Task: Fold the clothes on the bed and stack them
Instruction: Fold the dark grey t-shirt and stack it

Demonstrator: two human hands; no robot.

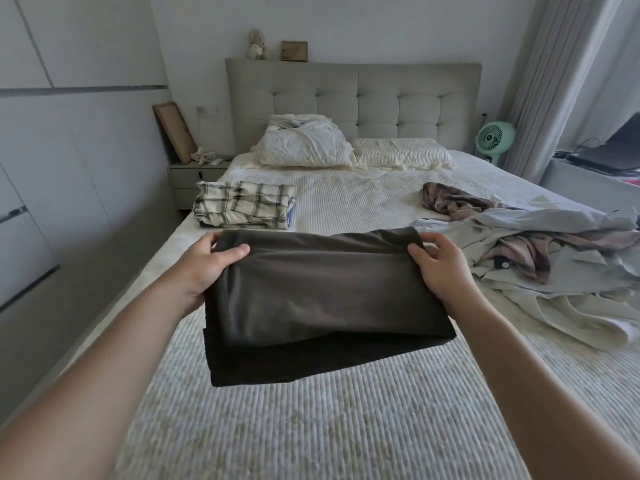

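Beyond the left hand lies a folded cream-and-dark plaid garment on the ribbed white bedspread. That hand grips the left edge of a folded dark brown-grey garment, thumb on top, holding it above the bedspread. The right hand pinches the garment's right edge, and to its right sprawls 1 loose pile of pale blue, cream and pink-striped clothes.
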